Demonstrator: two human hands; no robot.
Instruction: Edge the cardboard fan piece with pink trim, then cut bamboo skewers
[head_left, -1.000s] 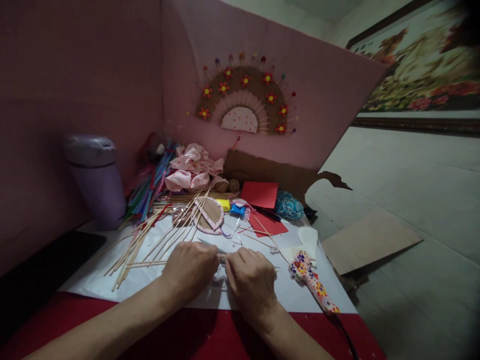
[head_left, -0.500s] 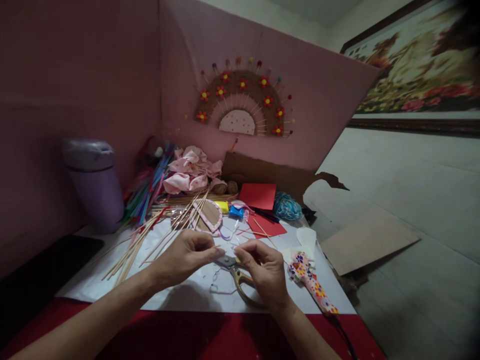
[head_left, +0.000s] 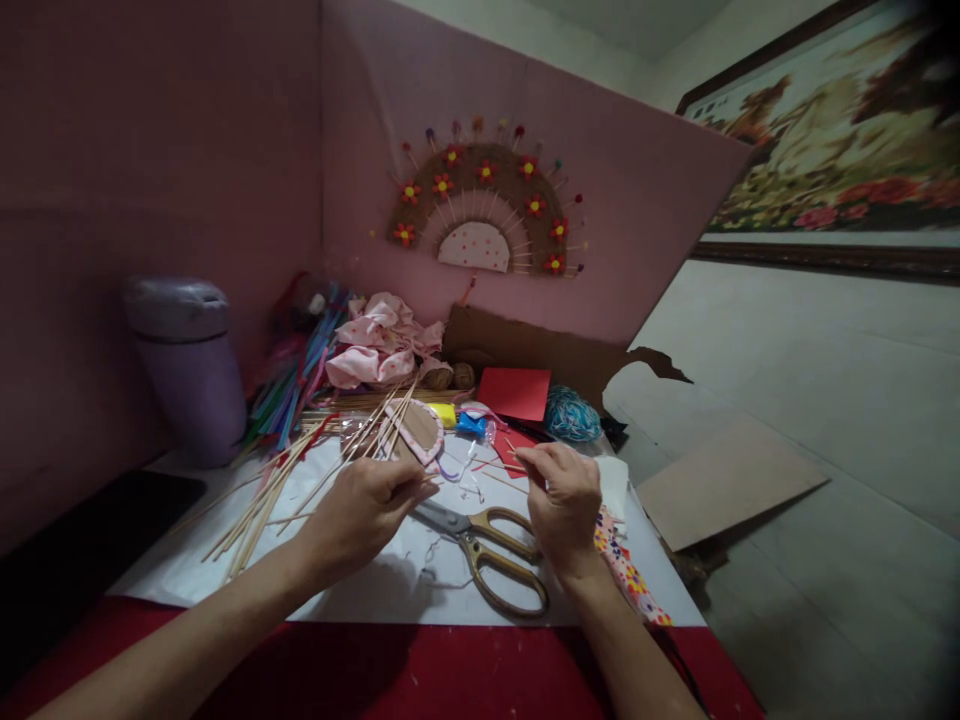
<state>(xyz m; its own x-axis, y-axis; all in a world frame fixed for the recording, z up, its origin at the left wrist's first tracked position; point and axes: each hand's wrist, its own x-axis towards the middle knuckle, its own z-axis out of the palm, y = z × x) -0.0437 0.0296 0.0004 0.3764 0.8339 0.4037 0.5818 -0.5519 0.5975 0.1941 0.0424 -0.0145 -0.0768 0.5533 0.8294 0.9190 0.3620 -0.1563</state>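
Observation:
My left hand (head_left: 365, 508) and my right hand (head_left: 563, 498) each pinch one end of a thin wooden skewer (head_left: 480, 472), held level just above the white paper sheet (head_left: 375, 590). Both hands are closed in a pinch. Below the skewer lies a pair of scissors (head_left: 491, 551) with gold handles, its blades pointing left toward my left hand. A floral-patterned tool (head_left: 628, 580) rests on the paper by my right wrist.
Many loose skewers (head_left: 277, 480) fan out at the left. A lilac canister (head_left: 187, 360) stands at the back left. Coloured straws (head_left: 300, 365), pink cloth (head_left: 379, 345), red paper (head_left: 516, 392), blue yarn (head_left: 572, 413) and a fan decoration (head_left: 480, 200) fill the back. Cardboard (head_left: 724, 480) lies right.
My hands rose from the paper and drew apart, the right one moving right and back. The scissors, hidden under them before, now lie uncovered.

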